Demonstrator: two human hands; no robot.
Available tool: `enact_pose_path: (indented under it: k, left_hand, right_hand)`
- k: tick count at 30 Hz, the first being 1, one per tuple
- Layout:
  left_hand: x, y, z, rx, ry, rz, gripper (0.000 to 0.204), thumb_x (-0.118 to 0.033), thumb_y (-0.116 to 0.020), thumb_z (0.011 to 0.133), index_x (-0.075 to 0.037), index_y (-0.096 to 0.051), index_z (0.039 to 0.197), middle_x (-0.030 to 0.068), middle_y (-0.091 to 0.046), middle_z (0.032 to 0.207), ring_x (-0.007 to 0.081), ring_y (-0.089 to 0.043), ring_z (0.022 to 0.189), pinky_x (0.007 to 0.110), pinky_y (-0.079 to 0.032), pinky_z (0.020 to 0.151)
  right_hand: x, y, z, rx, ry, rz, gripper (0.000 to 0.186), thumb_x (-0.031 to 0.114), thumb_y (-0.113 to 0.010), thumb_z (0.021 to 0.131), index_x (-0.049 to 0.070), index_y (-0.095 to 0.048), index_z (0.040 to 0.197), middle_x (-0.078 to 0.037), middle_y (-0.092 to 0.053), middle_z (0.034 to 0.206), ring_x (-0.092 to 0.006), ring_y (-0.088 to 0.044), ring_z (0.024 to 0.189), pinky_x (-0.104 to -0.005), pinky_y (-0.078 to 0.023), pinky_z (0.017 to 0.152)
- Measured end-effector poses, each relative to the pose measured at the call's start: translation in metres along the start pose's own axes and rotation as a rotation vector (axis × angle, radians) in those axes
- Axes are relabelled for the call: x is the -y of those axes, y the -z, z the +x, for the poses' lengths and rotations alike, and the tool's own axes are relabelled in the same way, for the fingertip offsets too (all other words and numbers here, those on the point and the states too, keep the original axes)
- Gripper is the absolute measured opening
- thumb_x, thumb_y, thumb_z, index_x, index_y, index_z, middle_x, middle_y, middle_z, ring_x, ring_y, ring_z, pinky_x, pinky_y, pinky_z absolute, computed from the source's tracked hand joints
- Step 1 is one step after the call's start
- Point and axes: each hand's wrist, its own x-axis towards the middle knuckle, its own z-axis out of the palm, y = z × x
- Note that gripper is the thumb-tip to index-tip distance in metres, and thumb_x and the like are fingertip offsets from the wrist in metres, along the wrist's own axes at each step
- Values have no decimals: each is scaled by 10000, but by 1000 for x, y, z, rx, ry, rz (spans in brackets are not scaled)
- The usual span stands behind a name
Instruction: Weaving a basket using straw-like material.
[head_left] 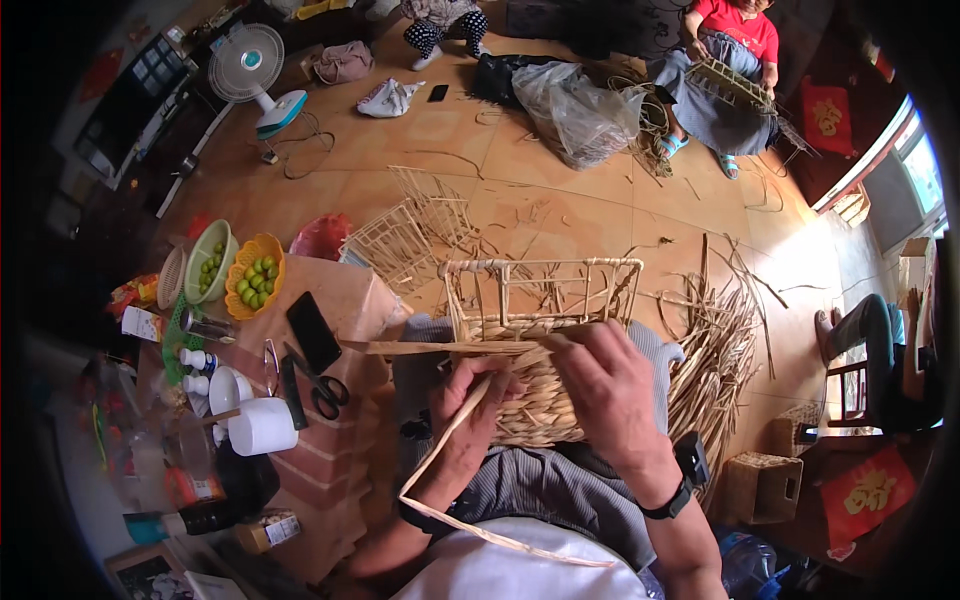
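A partly woven basket [540, 405] rests on my lap, its lower wall thickly braided and the upper bars of its frame [545, 265] bare. My left hand [470, 410] is closed at the basket's left side, pinching a dry plant strand [430, 462] that loops down and trails over my white top. Across the basket lies a flatter, wider strand [420, 348], its free end pointing left. My right hand [612, 395] has its fingers closed on this flat strand at the basket's right side. The fingertips of both hands are partly hidden.
Left, a table holds scissors [328, 395], a phone [313, 332], a white cup [262, 426] and bowls of green fruit [254, 277]. Loose strands [715, 370] lie at right. Bare frames [400, 235] stand ahead. A co-worker [735, 70] holds another frame; other people sit nearby.
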Motion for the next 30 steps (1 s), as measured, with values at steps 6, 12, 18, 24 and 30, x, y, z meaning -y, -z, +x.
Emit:
enact_pose_path:
  k: [6, 12, 18, 24, 30]
  left_hand:
    - [20, 2, -14, -27, -189, 131, 126, -38, -698, 1019, -1, -681, 1139, 30, -706, 970, 87, -654, 884, 257, -532, 808]
    - [26, 7, -18, -84, -76, 94, 148, -23, -734, 959, -10, -682, 1098, 9, -689, 995, 89, -603, 928, 279, -512, 845]
    - [25, 6, -10, -4, -34, -192, 150, -56, -690, 1030, -4, -706, 1170, 56, -726, 969, 94, -671, 874, 261, -550, 772]
    - [12, 15, 11, 8, -37, -91, 130, -2, -700, 996, -12, -720, 1124, 45, -721, 951, 115, -704, 805, 247, -571, 727]
    - [-21, 11, 42, 46, -268, 385, 145, 15, -670, 955, -14, -728, 1084, 110, -732, 836, 169, -712, 697, 303, -559, 648]
  right_hand:
    - [18, -35, 45, 207, 254, -16, 234, 163, -646, 866, 40, -668, 1064, -92, -641, 953, -289, -618, 979, -397, -530, 835]
    - [21, -45, 56, 360, 344, -124, 278, 163, -665, 850, -10, -680, 1066, -125, -666, 970, -299, -650, 1029, -393, -540, 788]
    - [19, -25, 64, 413, 34, 99, 82, 47, -613, 1004, 17, -563, 1061, -197, -617, 804, -297, -697, 739, -442, -545, 658]
    - [-21, 0, 20, 76, -483, 1089, 91, 128, -633, 1061, 51, -597, 1032, -29, -624, 866, -132, -598, 753, -303, -481, 645]
    - [-57, -16, -77, -217, -778, 1775, 196, 259, -574, 1108, 75, -611, 1054, -61, -656, 870, -142, -554, 673, -258, -449, 614]
